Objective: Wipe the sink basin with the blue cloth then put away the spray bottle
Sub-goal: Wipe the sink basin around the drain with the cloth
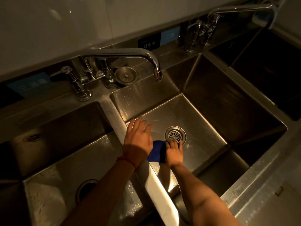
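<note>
Blue cloth (156, 150) lies flat on the floor of the middle sink basin (203, 121), just left of and touching the edge of the drain strainer (175, 135). Part of it is hidden under our two hands.

Right hand (174, 153) presses down on the cloth's right side, fingers fairly straight, together, tips reaching the strainer rim. No pinch, no curl that we can see: a flat palm-down press. Left hand (138, 137) sits above the divider (156, 181) between the basins, fingers spread and relaxed, holding nothing; we cannot tell whether it touches the cloth's left edge or the basin wall, since the wrist covers that spot.

Step in hand, as we judge it: wiping the basin floor. To do it well we would keep the palm flat so the whole cloth drags, not just a corner; work in overlapping strokes from the walls towards the drain; go round the strainer, not over it, so the cloth does not snag on the grate. The back wall and corners look spotted with droplets and likely need passes too.

Outward: faucet (146, 54) arches over the basin's back edge, a round drain plug (126, 75) lies on the ledge beside the taps. A second basin lies to the left, a third to the right. Spray bottle not in view.
</note>
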`<move>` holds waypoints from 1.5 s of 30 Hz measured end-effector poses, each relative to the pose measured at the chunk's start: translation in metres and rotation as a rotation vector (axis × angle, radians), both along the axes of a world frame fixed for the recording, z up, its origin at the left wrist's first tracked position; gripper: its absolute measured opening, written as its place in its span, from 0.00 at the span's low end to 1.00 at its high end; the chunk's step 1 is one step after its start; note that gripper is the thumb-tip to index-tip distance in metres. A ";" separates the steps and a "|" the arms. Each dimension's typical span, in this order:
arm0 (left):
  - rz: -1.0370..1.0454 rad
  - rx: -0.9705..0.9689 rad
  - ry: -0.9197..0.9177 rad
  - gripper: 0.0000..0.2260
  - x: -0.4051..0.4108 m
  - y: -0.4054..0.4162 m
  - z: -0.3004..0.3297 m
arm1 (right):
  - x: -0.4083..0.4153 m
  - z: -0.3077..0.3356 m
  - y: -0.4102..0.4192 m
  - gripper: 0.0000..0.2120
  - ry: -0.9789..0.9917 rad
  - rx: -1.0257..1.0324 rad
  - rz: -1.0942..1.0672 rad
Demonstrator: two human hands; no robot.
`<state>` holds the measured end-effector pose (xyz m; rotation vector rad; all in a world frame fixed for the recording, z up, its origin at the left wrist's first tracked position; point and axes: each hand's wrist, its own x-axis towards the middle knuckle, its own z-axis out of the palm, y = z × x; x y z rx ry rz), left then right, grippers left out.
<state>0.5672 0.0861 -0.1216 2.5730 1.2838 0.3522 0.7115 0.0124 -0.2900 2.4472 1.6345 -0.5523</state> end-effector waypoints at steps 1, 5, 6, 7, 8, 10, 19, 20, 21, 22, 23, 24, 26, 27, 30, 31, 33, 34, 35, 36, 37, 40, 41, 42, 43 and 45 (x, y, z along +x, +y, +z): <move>-0.001 0.004 0.014 0.17 0.000 0.000 0.001 | -0.001 -0.001 -0.001 0.25 0.006 0.004 0.020; 0.010 0.021 -0.036 0.14 0.001 -0.001 0.001 | -0.004 -0.010 -0.005 0.28 0.071 -0.053 0.093; 0.010 0.022 -0.045 0.14 0.001 -0.001 0.001 | -0.005 -0.013 -0.006 0.28 0.092 -0.074 0.096; 0.003 0.027 -0.053 0.14 0.001 -0.001 0.000 | -0.006 -0.016 -0.006 0.29 0.111 -0.092 0.097; -0.006 0.038 -0.066 0.14 0.000 -0.001 -0.001 | -0.006 -0.020 -0.006 0.29 0.125 -0.107 0.101; -0.021 0.081 -0.102 0.14 0.000 0.000 -0.004 | -0.008 -0.025 -0.005 0.30 0.137 -0.137 0.113; -0.021 0.143 -0.130 0.12 0.001 0.001 -0.012 | -0.002 -0.038 -0.006 0.30 0.188 -0.198 0.159; -0.018 0.135 -0.128 0.12 0.001 0.001 -0.011 | -0.001 -0.039 -0.006 0.30 0.198 -0.198 0.169; -0.014 0.125 -0.126 0.12 0.001 0.001 -0.011 | 0.000 -0.039 -0.006 0.31 0.206 -0.194 0.178; -0.011 0.116 -0.125 0.12 0.001 0.001 -0.010 | 0.001 -0.039 -0.006 0.32 0.210 -0.190 0.184; -0.008 0.111 -0.123 0.12 0.001 0.001 -0.009 | 0.000 -0.039 -0.006 0.32 0.208 -0.188 0.188; -0.005 0.107 -0.121 0.13 0.001 0.001 -0.008 | -0.001 -0.039 -0.008 0.32 0.204 -0.186 0.188; 0.002 0.105 -0.117 0.13 0.001 0.001 -0.007 | -0.006 -0.041 -0.012 0.32 0.198 -0.179 0.187; 0.004 0.105 -0.116 0.13 0.001 0.001 -0.007 | -0.008 -0.042 -0.015 0.32 0.196 -0.175 0.190; 0.014 0.110 -0.111 0.13 0.001 0.000 -0.008 | -0.012 -0.045 -0.017 0.31 0.192 -0.176 0.221; 0.019 0.116 -0.111 0.13 0.001 0.001 -0.009 | -0.011 -0.046 -0.016 0.31 0.193 -0.176 0.232; 0.026 0.120 -0.110 0.13 0.002 0.001 -0.010 | -0.008 -0.048 -0.012 0.31 0.190 -0.177 0.251; 0.031 0.122 -0.110 0.13 0.002 0.001 -0.011 | -0.006 -0.049 -0.010 0.31 0.187 -0.178 0.263; 0.037 0.121 -0.108 0.13 0.002 0.001 -0.011 | -0.005 -0.050 -0.008 0.31 0.184 -0.180 0.275; 0.045 0.117 -0.104 0.12 0.002 0.001 -0.011 | -0.003 -0.051 -0.006 0.31 0.183 -0.182 0.288; 0.054 0.112 -0.102 0.12 0.002 0.001 -0.011 | -0.002 -0.053 -0.004 0.31 0.179 -0.181 0.303; 0.079 0.101 -0.080 0.14 0.002 0.001 -0.008 | 0.002 -0.056 0.006 0.31 0.162 -0.176 0.356; 0.083 0.095 -0.066 0.14 0.002 0.001 -0.008 | 0.004 -0.056 0.012 0.30 0.155 -0.176 0.371; 0.089 0.079 -0.051 0.14 0.002 0.001 -0.007 | 0.005 -0.057 0.018 0.30 0.148 -0.174 0.383; 0.103 0.057 -0.037 0.15 0.002 0.001 -0.007 | 0.006 -0.057 0.024 0.30 0.143 -0.173 0.391; 0.135 0.028 -0.023 0.16 0.002 0.001 -0.009 | 0.005 -0.057 0.032 0.30 0.140 -0.170 0.400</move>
